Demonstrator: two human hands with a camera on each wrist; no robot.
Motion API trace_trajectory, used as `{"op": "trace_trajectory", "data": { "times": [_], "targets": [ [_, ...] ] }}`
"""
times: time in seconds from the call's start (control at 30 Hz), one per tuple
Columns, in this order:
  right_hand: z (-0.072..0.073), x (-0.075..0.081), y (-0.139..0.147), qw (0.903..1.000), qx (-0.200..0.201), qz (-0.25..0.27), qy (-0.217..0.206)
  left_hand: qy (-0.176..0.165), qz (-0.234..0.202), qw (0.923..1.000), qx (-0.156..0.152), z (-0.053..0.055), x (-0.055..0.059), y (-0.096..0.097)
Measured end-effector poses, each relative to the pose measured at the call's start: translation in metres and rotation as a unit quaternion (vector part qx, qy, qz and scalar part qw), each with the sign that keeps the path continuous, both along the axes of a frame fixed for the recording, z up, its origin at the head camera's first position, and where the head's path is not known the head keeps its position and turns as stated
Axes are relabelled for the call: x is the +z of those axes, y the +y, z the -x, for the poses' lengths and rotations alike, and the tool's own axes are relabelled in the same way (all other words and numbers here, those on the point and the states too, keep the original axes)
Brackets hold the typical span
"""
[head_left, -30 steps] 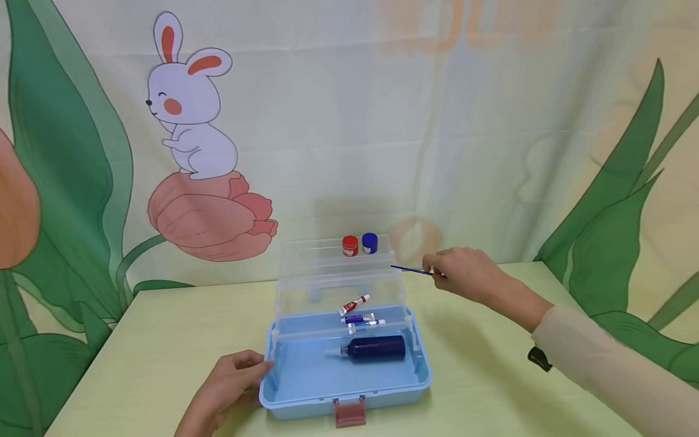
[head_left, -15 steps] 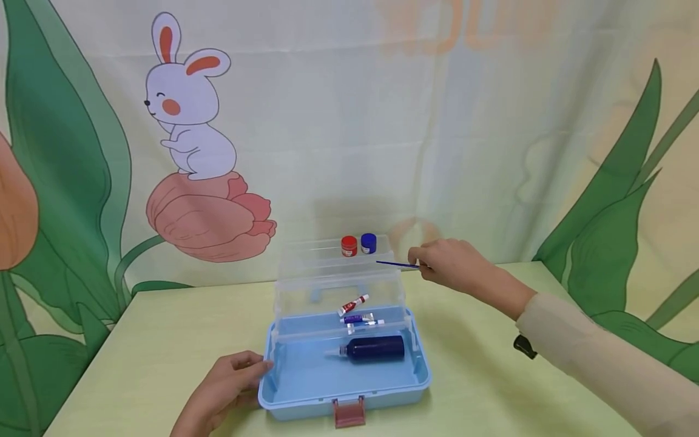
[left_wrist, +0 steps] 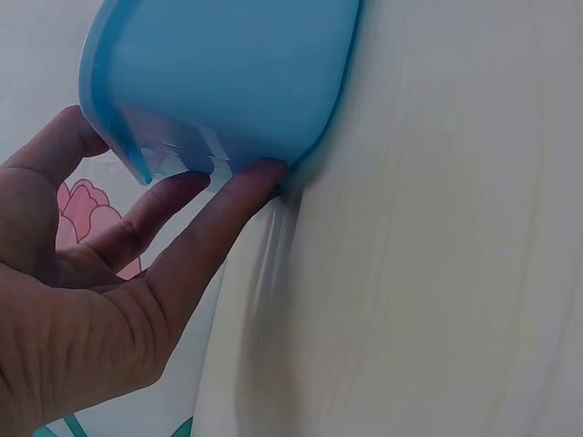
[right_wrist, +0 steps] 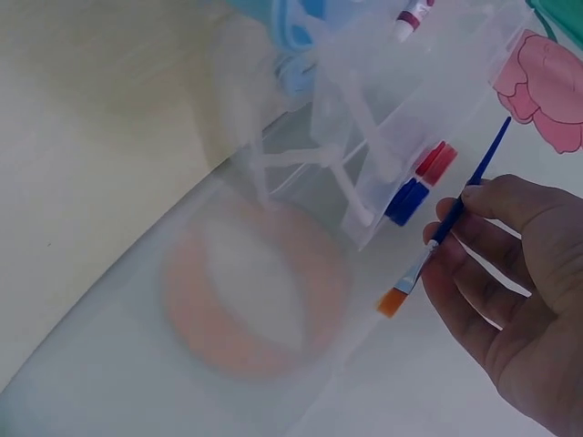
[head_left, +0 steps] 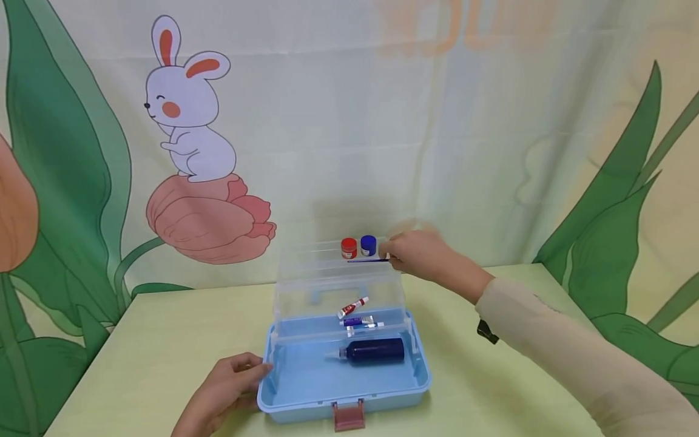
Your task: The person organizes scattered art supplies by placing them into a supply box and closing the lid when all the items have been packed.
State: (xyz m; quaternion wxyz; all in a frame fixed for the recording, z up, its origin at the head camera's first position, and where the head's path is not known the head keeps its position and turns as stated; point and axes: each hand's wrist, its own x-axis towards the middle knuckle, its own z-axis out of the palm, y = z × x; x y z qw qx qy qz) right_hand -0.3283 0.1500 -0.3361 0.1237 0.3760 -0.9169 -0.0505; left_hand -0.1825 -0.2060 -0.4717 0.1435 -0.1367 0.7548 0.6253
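My right hand [head_left: 420, 252] pinches a thin blue-handled paintbrush [head_left: 368, 261] over the raised translucent tray [head_left: 311, 262]. In the right wrist view, the paintbrush's [right_wrist: 396, 296] orange bristles point away from the box. Close by its fingers stand a red paint jar [head_left: 349, 249] and a blue paint jar [head_left: 368, 246]. My left hand [head_left: 226, 385] holds the left end of the light blue box [head_left: 306, 382], thumb over the rim and fingers against the outer wall. A dark blue bottle [head_left: 375, 350] with a pale nozzle lies inside the box.
Red [head_left: 352, 308] and purple [head_left: 357, 321] paint tubes lie on the lower translucent tray, with another blue-and-white tube beside them. A reddish latch [head_left: 348, 416] hangs at the box front. Behind the table [head_left: 158, 340] hangs a printed curtain [head_left: 327, 121].
My right hand has moved left with the paintbrush, from the right of the trays to over the upper one. My left hand stays at the box's end.
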Motion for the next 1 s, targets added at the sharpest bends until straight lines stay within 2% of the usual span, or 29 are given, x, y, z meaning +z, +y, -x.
{"op": "trace_trajectory", "data": {
  "times": [0.13,0.37,0.6,0.83,1.0],
  "targets": [
    [0.001,0.003,-0.016,0.9997,-0.015,-0.017,-0.012,-0.001,0.003,1.0,0.009,-0.001,-0.001,0.001],
    [0.009,0.003,-0.032,0.9989,0.032,-0.014,-0.03,-0.004,0.004,1.0,0.006,0.0,-0.001,0.002],
    [0.015,0.004,-0.038,0.997,0.032,-0.028,-0.064,-0.004,0.009,0.9998,0.015,0.001,0.0,0.002],
    [0.019,0.017,-0.04,0.99,0.063,-0.076,-0.1,-0.004,0.009,0.9998,0.016,0.001,-0.001,0.003],
    [0.021,0.027,-0.047,0.9837,0.064,-0.105,-0.132,0.005,0.001,0.9999,0.011,0.001,-0.002,0.001]
  ]
}}
